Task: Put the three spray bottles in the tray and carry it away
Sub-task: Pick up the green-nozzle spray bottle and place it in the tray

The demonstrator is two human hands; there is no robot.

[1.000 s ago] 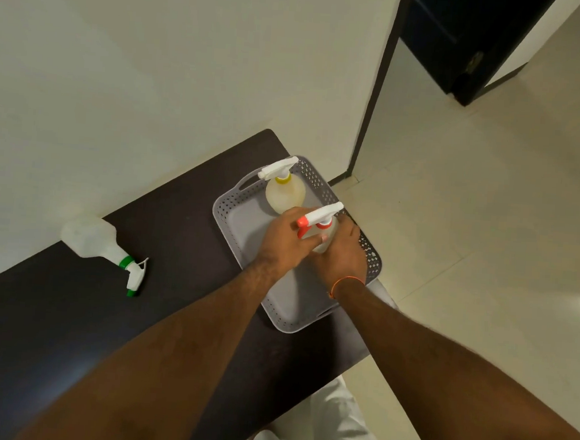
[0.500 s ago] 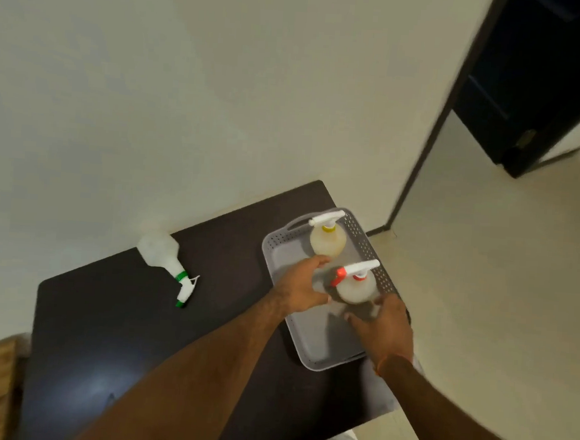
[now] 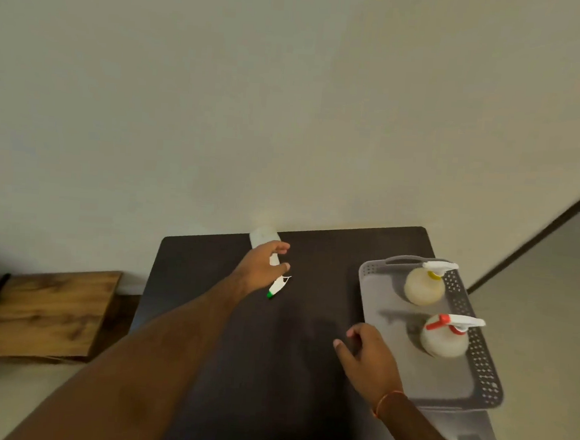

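Note:
A grey perforated tray [image 3: 442,381] sits at the right end of the dark table [image 3: 271,373]. Two round spray bottles stand upright in it: a yellow-collared one [image 3: 424,291] at the far end and a red-triggered one [image 3: 444,342] nearer me. The third bottle [image 3: 262,235], white with a green nozzle, lies on its side near the wall. My left hand [image 3: 261,269] is over its neck, thumb and fingers apart on either side, hiding its middle. My right hand [image 3: 368,359] hovers open above the table, just left of the tray.
A plain wall runs along the table's far edge. A lower wooden surface [image 3: 35,308] with a dark object on it lies to the left. A dark door frame [image 3: 538,237] and pale floor are to the right.
Both hands have left the red-triggered bottle, which now stands in the tray. My left hand has reached left to the green-nozzled bottle. The view has swung left.

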